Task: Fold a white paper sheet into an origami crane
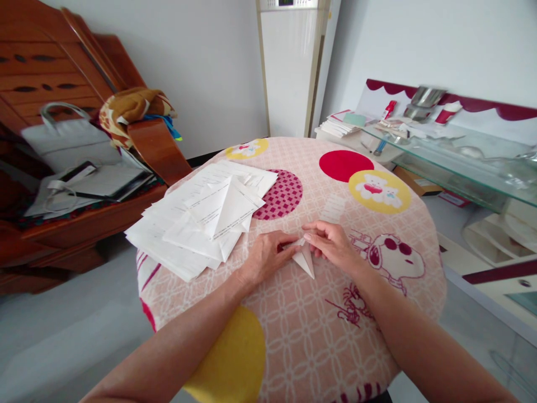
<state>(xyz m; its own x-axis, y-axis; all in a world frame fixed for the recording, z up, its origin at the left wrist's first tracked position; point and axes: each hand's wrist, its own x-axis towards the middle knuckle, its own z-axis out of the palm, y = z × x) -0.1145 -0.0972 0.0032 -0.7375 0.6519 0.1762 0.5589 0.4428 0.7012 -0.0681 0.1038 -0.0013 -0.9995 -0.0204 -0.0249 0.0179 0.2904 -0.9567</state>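
Observation:
A small piece of folded white paper (305,262) lies at the middle of the round table, its narrow pointed end toward me. My left hand (271,254) rests on the cloth with its fingers closed on the paper's left edge. From the other side my right hand (329,243) pinches the far end of the paper between thumb and fingertips. The fingers partly cover the upper part of the paper. Left of my hands lies a loose pile of printed white sheets (197,218), with a creased, folded sheet (229,210) on top.
A patterned pink tablecloth (293,336) covers the table. At the left stands a wooden bench (155,148) with a grey bag (62,137) and clothes (134,109). A glass shelf (457,162) with pots (423,103) is at the right. Behind stands a tall white appliance (289,73).

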